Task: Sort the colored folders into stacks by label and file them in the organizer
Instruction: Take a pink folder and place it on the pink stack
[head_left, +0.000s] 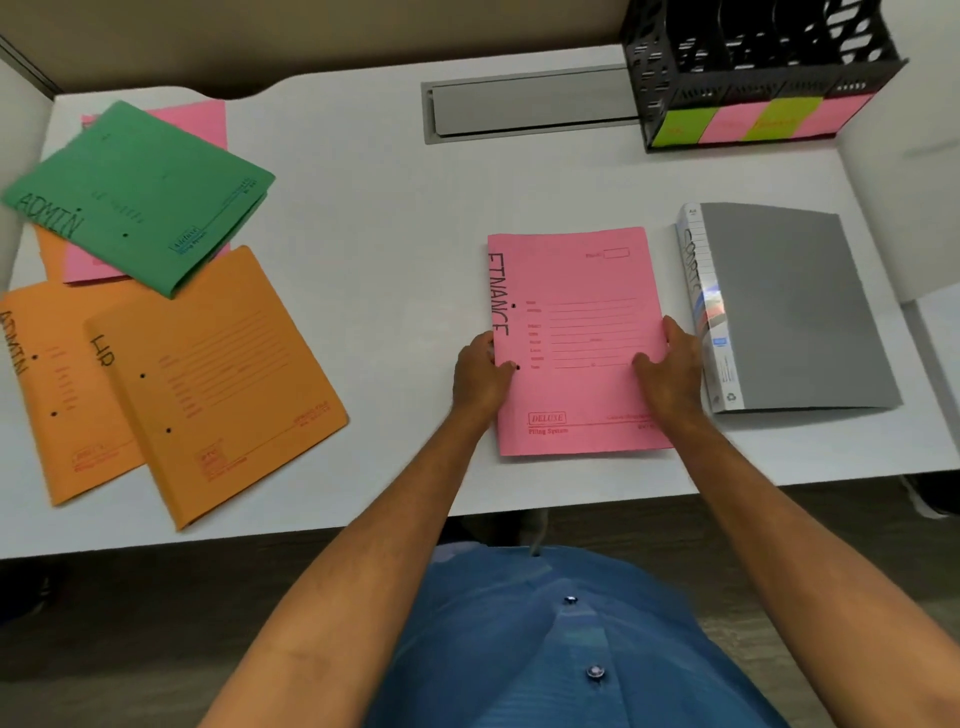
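White desk (363, 218), beige partition behind, dark floor below. Far left: green ADMIN folder (140, 192) atop pink folder (202, 122); 2 orange folders (218, 384) nearer. Centre: pink FINANCE folder (576, 338) flat on desk. Left hand (480, 376) grips its spine edge, right hand (672, 371) its right edge, thumb on top. Grey binder (795, 306) just beside, spine label blurred. Black organizer (753, 73) back right.

You get even, soft overhead light on the white desk (363, 270), with only faint shadows. The grey binder (795, 306) has a glare streak on its spine. Wide-angle bending curves the desk edges, and the far organizer (758, 78) looks blurred.
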